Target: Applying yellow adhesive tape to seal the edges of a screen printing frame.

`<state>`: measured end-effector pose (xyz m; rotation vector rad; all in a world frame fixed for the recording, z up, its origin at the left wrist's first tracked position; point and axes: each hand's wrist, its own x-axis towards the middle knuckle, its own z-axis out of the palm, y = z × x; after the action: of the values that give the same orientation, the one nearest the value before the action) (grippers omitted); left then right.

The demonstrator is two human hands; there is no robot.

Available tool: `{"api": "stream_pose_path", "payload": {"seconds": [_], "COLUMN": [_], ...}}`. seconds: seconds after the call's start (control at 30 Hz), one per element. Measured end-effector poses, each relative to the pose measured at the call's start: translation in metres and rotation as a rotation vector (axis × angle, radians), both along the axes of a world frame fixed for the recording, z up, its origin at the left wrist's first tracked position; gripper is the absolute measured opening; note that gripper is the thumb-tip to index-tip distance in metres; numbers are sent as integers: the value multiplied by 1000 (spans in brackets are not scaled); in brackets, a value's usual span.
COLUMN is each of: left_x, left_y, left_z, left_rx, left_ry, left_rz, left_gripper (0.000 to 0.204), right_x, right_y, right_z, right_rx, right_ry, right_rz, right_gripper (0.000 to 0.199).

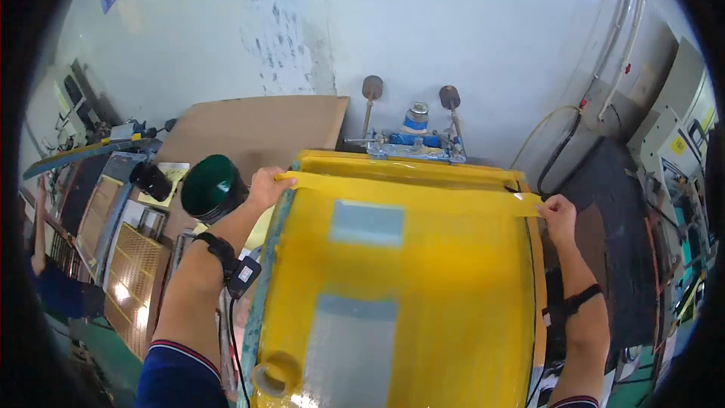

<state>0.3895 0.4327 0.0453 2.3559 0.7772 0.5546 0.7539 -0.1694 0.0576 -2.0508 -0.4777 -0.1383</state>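
Left hand [266, 187] pinching one end of a yellow strip [408, 195], tape by its look; right hand [559, 215] pinching the other end between thumb and fingers. Strip lies between the hands, drawn across the far part of a yellow screen panel [468, 295]; whether its middle touches the surface, cannot tell. For a clean lay, I'd judge: even pull from both hands, strip square to the far rim, one end set down first, then smoothing outward so no wrinkle gets trapped. Right hand sits a little nearer the body than the left; worth levelling if the line must run parallel. Edges: panel's left side rail [260, 287] runs from by the left hand back toward the body; the raised far rim [408, 168] stands just beyond both hands. Green-lined bucket [210, 187] close to the left hand's outer side, so a leftward swing risks a knock. Outward of the right hand, a dark sheet [623, 257]. Best room: nearer the body, between the forearms, over the panel, with a tape roll [269, 379] at its near left corner.
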Motion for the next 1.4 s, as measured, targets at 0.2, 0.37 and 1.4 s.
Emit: {"api": "stream_pose_path", "payload": {"seconds": [0.2,0.37,1.4], "left_x": [64,92,133], "left_y": [31,49,15], "left_z": [-53,-101,-103], "left_rx": [420,443,625], "left_ry": [151,57,369], "left_rz": [127,122,-278], "left_gripper": [35,32,27], "right_x": [34,87,48], "right_y": [70,89,244], "right_z": [-44,-113,-127], "right_rx": [-77,-123,-285], "right_ry": [-68,13,100], "right_rz": [-138,-149,420], "right_gripper": [22,23,27]}}
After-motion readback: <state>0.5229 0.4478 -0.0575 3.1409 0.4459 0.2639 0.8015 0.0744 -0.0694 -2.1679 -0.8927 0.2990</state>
